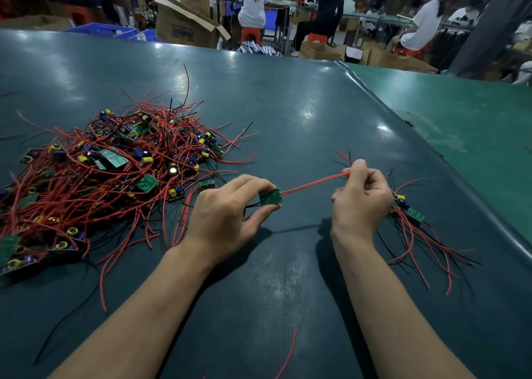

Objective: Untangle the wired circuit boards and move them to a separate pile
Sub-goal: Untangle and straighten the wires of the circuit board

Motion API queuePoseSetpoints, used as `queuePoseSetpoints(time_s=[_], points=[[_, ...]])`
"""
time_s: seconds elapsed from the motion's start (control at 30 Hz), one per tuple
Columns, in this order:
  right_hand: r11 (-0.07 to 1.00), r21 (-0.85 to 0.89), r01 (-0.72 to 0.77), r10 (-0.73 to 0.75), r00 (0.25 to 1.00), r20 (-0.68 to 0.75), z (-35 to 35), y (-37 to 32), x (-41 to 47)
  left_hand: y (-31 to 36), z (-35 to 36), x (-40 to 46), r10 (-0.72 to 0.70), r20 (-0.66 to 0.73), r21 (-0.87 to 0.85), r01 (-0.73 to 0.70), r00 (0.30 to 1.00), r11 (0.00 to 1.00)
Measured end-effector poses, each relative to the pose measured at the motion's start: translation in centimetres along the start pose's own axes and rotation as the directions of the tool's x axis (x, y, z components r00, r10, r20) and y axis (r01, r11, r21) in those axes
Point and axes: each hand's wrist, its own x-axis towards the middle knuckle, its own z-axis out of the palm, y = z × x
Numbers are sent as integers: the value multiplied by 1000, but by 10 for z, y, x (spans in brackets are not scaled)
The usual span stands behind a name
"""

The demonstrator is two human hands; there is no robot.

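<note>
Two bare forearms reach forward over the dark green tabletop [302,96], both hands raised a little above it and set apart from each other

Left hand [227,217]: back of the hand up, wrist bent slightly inward; thumb below and forefinger above pinch a small green circuit board [270,197] by its edges, the other fingers loosely curled behind

Red wires [313,183]: a pair running taut from the board's right edge, rising across the gap to the right hand

Right hand [361,198]: held upright, back toward the camera, thumb tip uppermost; thumb and curled fingers pinch the far end of the red wires, whose loose tips, with a black one, fan out just beyond the thumb

Tangled pile [115,171]: to the left of the left hand and beyond it, a broad heap of boards with yellow and blue capacitors, knotted in red and black leads; its nearest strands lie just beside the left wrist

Separate pile [414,220]: a few boards just right of the right hand, partly hidden behind it, their red and black leads trailing toward the person

Loose red wire [289,350]: single strand on the tabletop between the forearms, near the lower edge of view
</note>
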Motion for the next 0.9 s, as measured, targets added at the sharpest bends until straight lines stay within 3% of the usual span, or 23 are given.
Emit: queuePoseSetpoints(time_s=[0.13,0.23,0.3,0.37,0.4,0.47,0.53,0.7,0.8,0.9], points=[[930,270,-248,232,969,90,-2,-2,-1,-5,-3,-3,-53,-31,14,53,998,998],[884,233,-406,346,902,257,0,-5,-5,-11,-6,-2,-143,-150,35,150,978,988],[883,55,-465,377,776,506,3,-7,-15,-12,-8,-2,-137,-196,52,150,971,987],[930,-121,-348,315,582,749,4,-7,-26,-13,-8,-2,-56,-162,38,63,985,997],[952,-138,-273,265,505,822,3,-7,-31,-14,-7,-3,-3,-113,9,4,994,1000],[975,-99,-201,179,432,884,1,-8,-34,-14,-6,-3,77,-28,-60,-78,997,995],[984,-57,-171,129,450,884,-1,-10,-34,-15,-6,-2,89,-12,-83,-89,996,993],[983,21,-183,123,734,668,-1,-12,-23,-23,-12,-1,55,-195,86,-38,979,996],[980,89,-180,105,837,537,-3,-13,-16,-27,-15,1,43,-281,221,21,959,975],[981,147,-130,71,934,351,-1,-14,-17,-31,-16,1,-48,-337,229,131,940,965]])
